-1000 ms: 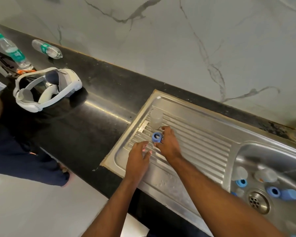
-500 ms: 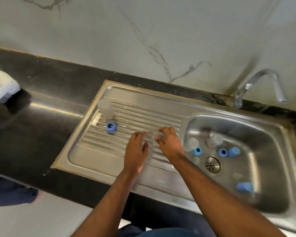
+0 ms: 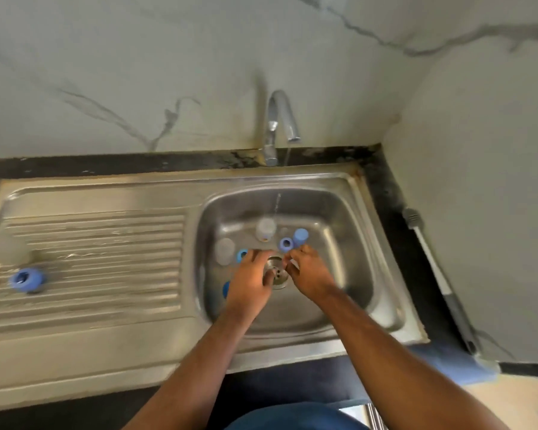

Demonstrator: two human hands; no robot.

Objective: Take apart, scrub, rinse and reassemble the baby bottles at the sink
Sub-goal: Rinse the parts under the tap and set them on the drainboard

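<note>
Over the drain (image 3: 277,271), both hands (image 3: 252,283) hover; bottle (image 3: 265,229) stands upright behind.

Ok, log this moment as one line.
hands: left, right, both in basin over drain | tap: running | blue ring: on drainboard

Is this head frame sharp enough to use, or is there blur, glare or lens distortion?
Head view: motion blur smears the blue ring and the drainboard at left; the hands over the drain are soft, so neither grip is readable; soft glare on the sink rim; wide-angle bending at the edges.
</note>
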